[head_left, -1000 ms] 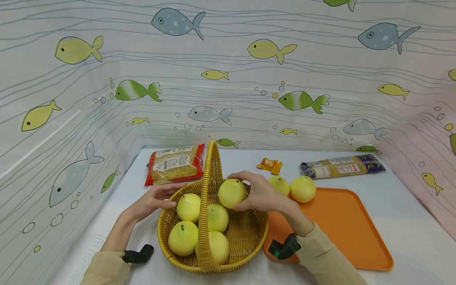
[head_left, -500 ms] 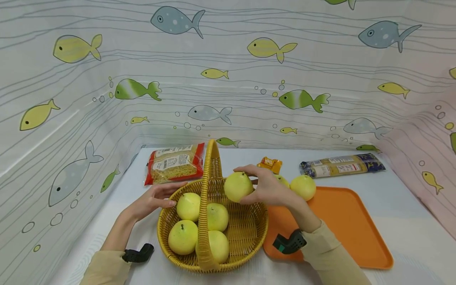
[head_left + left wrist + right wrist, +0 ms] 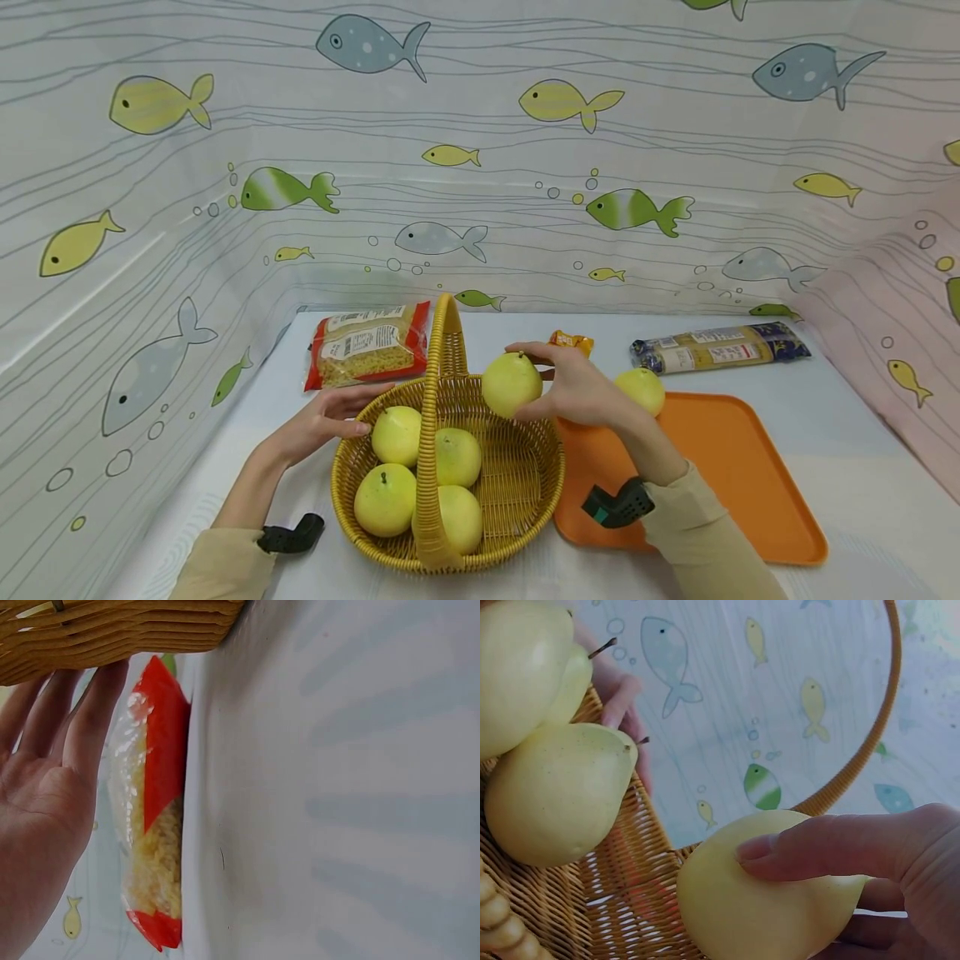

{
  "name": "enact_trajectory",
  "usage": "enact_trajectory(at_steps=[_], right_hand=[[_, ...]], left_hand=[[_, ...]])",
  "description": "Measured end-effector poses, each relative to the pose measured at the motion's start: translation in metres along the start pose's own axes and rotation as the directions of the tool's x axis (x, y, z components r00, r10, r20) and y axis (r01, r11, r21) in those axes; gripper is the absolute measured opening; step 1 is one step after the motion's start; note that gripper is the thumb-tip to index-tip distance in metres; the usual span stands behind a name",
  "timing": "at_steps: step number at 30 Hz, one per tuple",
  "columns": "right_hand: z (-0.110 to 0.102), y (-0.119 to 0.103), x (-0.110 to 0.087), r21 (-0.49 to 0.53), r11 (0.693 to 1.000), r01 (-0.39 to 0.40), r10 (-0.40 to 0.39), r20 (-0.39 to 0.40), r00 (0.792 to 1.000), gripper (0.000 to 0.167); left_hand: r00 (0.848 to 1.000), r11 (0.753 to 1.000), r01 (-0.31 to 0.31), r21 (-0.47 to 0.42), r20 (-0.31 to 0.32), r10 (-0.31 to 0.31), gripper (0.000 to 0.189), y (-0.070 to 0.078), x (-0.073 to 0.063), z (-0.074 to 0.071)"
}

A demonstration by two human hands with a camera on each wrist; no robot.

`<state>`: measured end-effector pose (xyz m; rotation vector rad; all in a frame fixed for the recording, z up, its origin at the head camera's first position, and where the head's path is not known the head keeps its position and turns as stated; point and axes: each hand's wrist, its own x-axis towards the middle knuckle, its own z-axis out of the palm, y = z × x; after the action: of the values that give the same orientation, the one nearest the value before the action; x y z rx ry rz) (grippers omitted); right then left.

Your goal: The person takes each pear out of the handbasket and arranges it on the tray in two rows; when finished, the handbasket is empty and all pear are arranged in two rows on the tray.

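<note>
My right hand (image 3: 573, 387) pinches a yellow-green pear (image 3: 512, 385) between thumb and fingers, over the back right rim of a wicker basket (image 3: 513, 483). In the right wrist view the thumb lies across that pear (image 3: 757, 915), its stem end towards the palm. Several more pears (image 3: 386, 500) sit in the basket, mostly on its left side and under the arched handle (image 3: 429, 433). My left hand (image 3: 322, 425) rests against the basket's outer left side. The left wrist view shows its fingers (image 3: 94, 712) extended to the woven wall, their tips hidden behind it.
An orange tray (image 3: 720, 475) lies right of the basket, with a pear (image 3: 641, 392) at its back left corner. A red-edged pasta bag (image 3: 367, 346) is behind the basket on the left. An orange-wrapped snack (image 3: 573, 342) and a long spaghetti pack (image 3: 720, 347) lie at the back.
My right hand has lifted the pear from inside the basket, up and to the right towards the rim. It now covers the second pear by the tray. The left hand stays put.
</note>
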<state>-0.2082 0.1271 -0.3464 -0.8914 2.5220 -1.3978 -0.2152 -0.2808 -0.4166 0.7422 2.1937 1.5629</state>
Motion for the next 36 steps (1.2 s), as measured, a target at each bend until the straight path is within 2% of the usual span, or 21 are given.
enact_trajectory(at_steps=[10, 21, 36], right_hand=[[-0.009, 0.001, -0.003, -0.004, 1.000, -0.013, 0.013, -0.038, 0.999, 0.076], [-0.022, 0.002, -0.010, 0.086, 0.995, -0.049, 0.053, -0.049, 0.997, 0.080], [-0.047, 0.006, -0.018, 0.036, 0.997, -0.066, 0.070, -0.119, 0.990, 0.077]], left_hand=[[1.000, 1.000, 0.003, -0.005, -0.001, -0.003, 0.060, 0.001, 0.000, 0.000], [1.000, 0.999, -0.015, -0.045, 0.021, 0.015, 0.060, 0.000, 0.000, 0.001], [1.000, 0.999, -0.010, -0.035, 0.015, 0.010, 0.060, 0.000, 0.000, 0.001]])
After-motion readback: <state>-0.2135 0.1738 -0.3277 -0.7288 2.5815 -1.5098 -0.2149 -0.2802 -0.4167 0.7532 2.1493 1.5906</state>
